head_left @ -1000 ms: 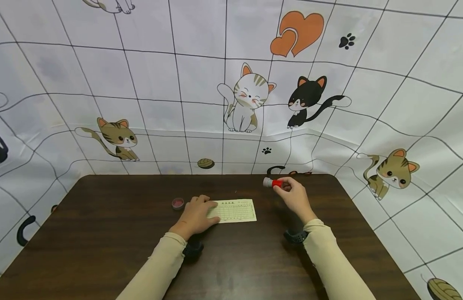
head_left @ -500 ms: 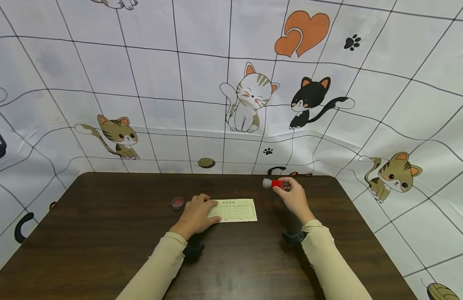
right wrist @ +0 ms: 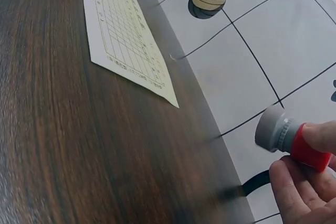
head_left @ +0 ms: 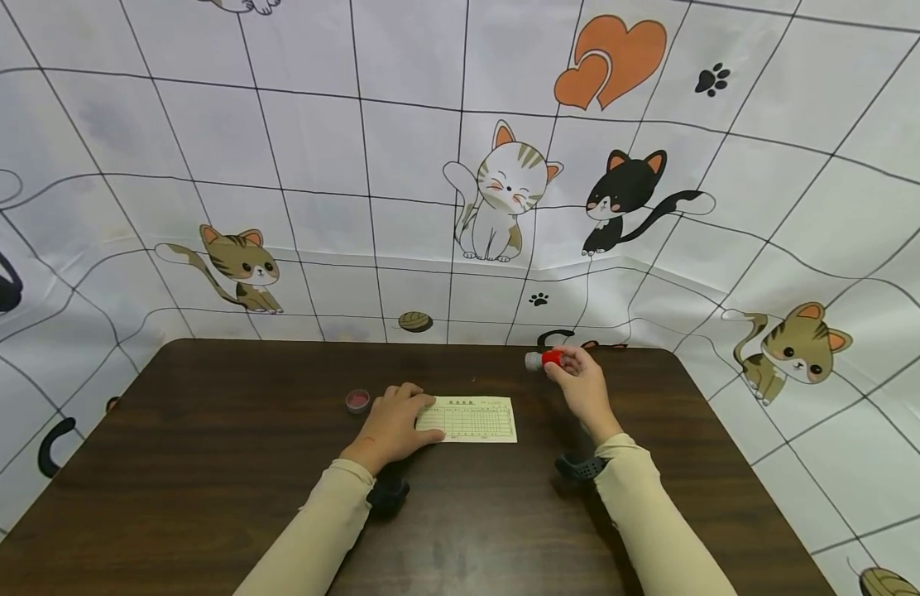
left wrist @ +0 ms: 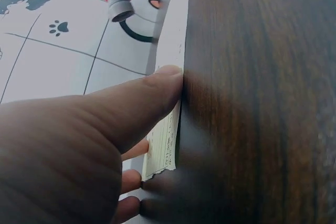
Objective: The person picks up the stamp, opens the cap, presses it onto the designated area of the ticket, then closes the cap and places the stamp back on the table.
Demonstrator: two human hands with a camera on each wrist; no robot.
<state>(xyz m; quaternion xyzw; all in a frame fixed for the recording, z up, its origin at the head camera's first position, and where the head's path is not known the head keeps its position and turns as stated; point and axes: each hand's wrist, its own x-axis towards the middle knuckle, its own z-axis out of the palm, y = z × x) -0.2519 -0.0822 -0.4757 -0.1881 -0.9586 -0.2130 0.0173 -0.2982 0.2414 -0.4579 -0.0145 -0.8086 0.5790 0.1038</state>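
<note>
A pale yellow printed form [head_left: 475, 419] lies on the dark wooden table. My left hand [head_left: 389, 426] rests on its left end, with the thumb [left wrist: 152, 90] extended along the front edge and the fingers at the far side. To the right of the form, my right hand [head_left: 582, 387] holds a red and grey stamp [right wrist: 281, 132] above the table's far part. The stamp lies nearly sideways, its wide round grey end pointing left, while thumb and fingers grip the red part. Just left of my left hand stands a small round dish of red ink paste [head_left: 358, 401].
Behind the table [head_left: 229, 480] hangs a white cloth [head_left: 318, 149] with a black grid and printed cats, meeting its far edge. A dark band [head_left: 389, 495] sits on the left wrist and another dark band [head_left: 582, 468] on the right.
The right hand and the stamp have shifted slightly toward the far edge. The left hand stays on the form. The head view has turned a little.
</note>
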